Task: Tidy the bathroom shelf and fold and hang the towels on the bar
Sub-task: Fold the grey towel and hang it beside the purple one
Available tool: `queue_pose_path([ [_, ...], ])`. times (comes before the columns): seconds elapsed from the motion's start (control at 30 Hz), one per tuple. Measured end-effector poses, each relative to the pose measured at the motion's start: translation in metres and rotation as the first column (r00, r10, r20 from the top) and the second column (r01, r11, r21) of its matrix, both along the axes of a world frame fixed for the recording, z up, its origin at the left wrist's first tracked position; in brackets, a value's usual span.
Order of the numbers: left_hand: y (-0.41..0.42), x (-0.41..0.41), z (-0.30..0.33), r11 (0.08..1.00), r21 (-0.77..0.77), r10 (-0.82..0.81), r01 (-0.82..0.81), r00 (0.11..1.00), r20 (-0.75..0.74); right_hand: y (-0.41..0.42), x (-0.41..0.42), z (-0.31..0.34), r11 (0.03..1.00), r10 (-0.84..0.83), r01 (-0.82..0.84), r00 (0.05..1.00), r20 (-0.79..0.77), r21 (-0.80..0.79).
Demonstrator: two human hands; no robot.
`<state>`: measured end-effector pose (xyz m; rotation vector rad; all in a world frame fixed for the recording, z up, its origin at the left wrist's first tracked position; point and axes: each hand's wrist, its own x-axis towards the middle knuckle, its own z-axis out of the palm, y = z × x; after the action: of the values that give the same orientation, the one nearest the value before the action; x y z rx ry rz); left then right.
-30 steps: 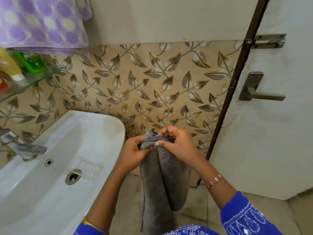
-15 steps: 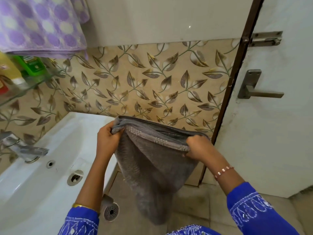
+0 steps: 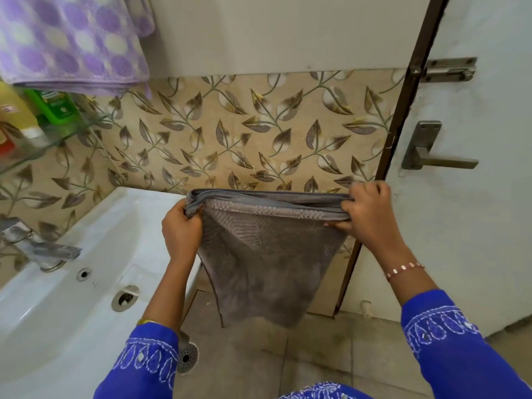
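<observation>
Grey towel (image 3: 264,254) up in front of the leaf-patterned wall tiles (image 3: 259,133), stretched flat between both hands. Left hand (image 3: 181,231) clenched on the left top corner, right hand (image 3: 368,211) pinching the right top corner, fingers wrapped over the layered edge. Top edge taut and roughly level, rest hanging free above the floor (image 3: 288,355), just right of the white sink (image 3: 72,283). Up top left, a purple spotted towel (image 3: 72,41) draped above the glass shelf (image 3: 43,139), green bottle (image 3: 54,105) and yellow bottle (image 3: 14,110) standing on it. Door handle (image 3: 431,154) off to the right.
</observation>
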<state>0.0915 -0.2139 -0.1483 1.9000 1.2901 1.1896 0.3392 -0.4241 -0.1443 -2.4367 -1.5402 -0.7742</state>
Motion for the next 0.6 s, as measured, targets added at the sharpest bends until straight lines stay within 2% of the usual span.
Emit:
queue_pose_path([
  [0.1, 0.002, 0.001, 0.005, 0.998, 0.063, -0.015, 0.019, 0.998, -0.057, 0.002, 0.013, 0.019, 0.996, -0.034, 0.036, 0.999, -0.024, 0.087],
  [0.17, 0.004, 0.004, 0.007, 0.998, 0.052, -0.021, 0.025, 0.997, -0.077, 0.008, 0.019, 0.024, 0.990, -0.067, 0.081, 0.991, -0.119, 0.117],
  [0.2, 0.004, 0.005, 0.010, 0.999, 0.008, -0.041, 0.041, 0.998, -0.055, 0.011, 0.021, 0.026, 0.989, -0.062, 0.089, 0.976, -0.210, 0.122],
  [0.27, 0.005, 0.010, 0.016, 0.972, -0.173, -0.140, 0.160, 0.983, 0.120, 0.017, 0.025, 0.028, 0.982, 0.011, 0.081, 0.876, -0.482, 0.170],
  [0.33, 0.005, 0.014, 0.026, 0.867, -0.354, -0.229, 0.351, 0.911, 0.344, 0.021, 0.032, 0.033, 0.955, 0.132, 0.110, 0.672, -0.728, 0.275],
  [0.4, 0.006, 0.016, 0.036, 0.765, -0.386, -0.302, 0.516, 0.816, 0.493, 0.022, 0.041, 0.043, 0.883, 0.321, 0.183, 0.437, -0.840, 0.432],
  [0.47, 0.008, 0.014, 0.048, 0.708, -0.345, -0.380, 0.616, 0.744, 0.550, 0.019, 0.046, 0.059, 0.762, 0.574, 0.238, 0.185, -0.798, 0.603],
  [0.53, 0.014, 0.010, 0.059, 0.642, -0.305, -0.400, 0.703, 0.646, 0.650, 0.015, 0.053, 0.073, 0.652, 0.751, 0.237, -0.066, -0.658, 0.720],
  [0.57, 0.016, 0.009, 0.065, 0.615, -0.301, -0.382, 0.729, 0.609, 0.695, 0.013, 0.056, 0.079, 0.633, 0.774, 0.231, -0.156, -0.614, 0.739],
  [0.6, 0.018, 0.009, 0.071, 0.632, -0.300, -0.376, 0.715, 0.620, 0.688, 0.012, 0.056, 0.085, 0.642, 0.767, 0.217, -0.192, -0.612, 0.736],
])
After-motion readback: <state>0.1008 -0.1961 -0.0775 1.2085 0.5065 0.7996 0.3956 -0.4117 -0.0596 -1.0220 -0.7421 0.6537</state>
